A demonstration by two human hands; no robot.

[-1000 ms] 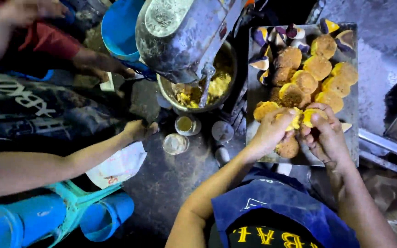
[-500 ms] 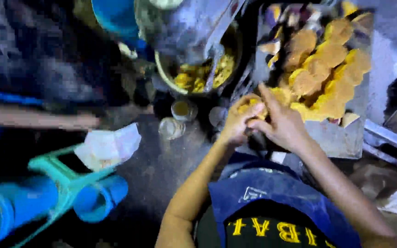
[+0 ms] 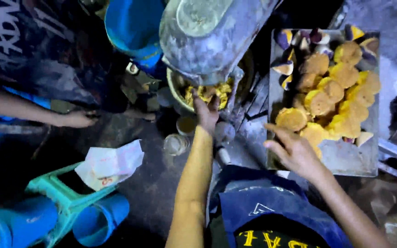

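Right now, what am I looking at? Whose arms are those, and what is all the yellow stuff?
This one picture comes from a camera worn on a person's head, looking straight down. The two bare arms coming up from the bottom belong to that person. The left hand reaches into a round metal bowl of crumbly yellow mash, which sits under a big grey metal machine. The right hand is open and empty, resting at the edge of a flat metal tray. On the tray lie round yellow patties and some purple-skinned pieces. The arm at the left belongs to another person. Lower left you see a teal plastic stool with crumpled paper on it.
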